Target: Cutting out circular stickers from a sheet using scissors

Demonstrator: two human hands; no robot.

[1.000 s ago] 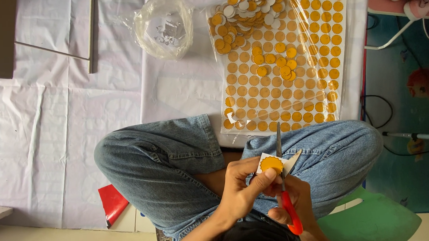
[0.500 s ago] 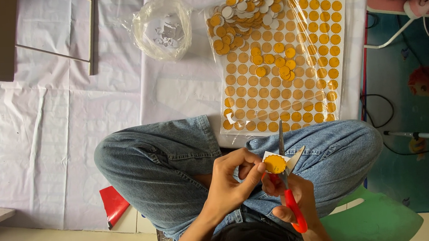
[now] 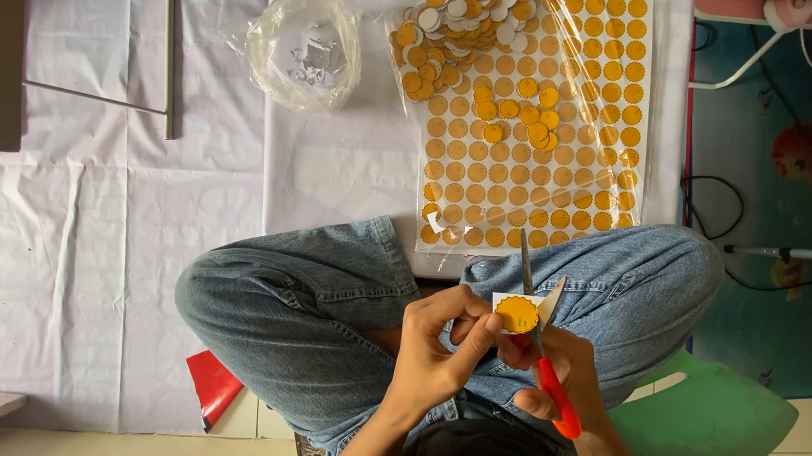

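My left hand [image 3: 437,348] pinches a small white paper piece bearing a round orange scalloped sticker [image 3: 516,313], held above my lap. My right hand [image 3: 556,374] grips red-handled scissors [image 3: 547,360], their blades open around the paper's right edge and pointing away from me. Both hands hover between my knees in blue jeans. Ahead on the white sheet lies a clear-wrapped printed sheet of orange stickers [image 3: 534,173], with a heap of cut-out orange discs [image 3: 455,28] on its far left corner.
A clear plastic bag [image 3: 306,46] with white paper scraps sits left of the disc heap. A red packet [image 3: 214,385] lies by my left knee. A green plastic stool [image 3: 709,416] stands at right. Cables cross the blue patterned mat [image 3: 778,168].
The paper piece has turned slightly in my left hand and the scissor blades have worked further around the sticker's edge. My hands stay over my lap.
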